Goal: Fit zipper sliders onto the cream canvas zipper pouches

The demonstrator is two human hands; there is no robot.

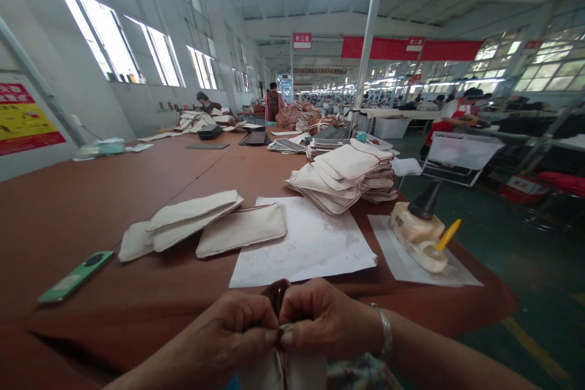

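Note:
My left hand and my right hand meet at the table's front edge. Both pinch the brown edge of a cream fabric pouch, thumbs side by side. The pouch hangs below my fingers, its lower part cut off by the frame; a brown fold shows above my fingers. A white paper sheet lies just beyond my hands. One flat cream piece rests partly on that sheet, and a few more cream pieces overlap to its left.
A tall stack of cream pieces stands behind the paper. To the right, a glue container with a black cone and yellow stick sits on thin sheets. A green phone lies at left. Co-workers are farther off.

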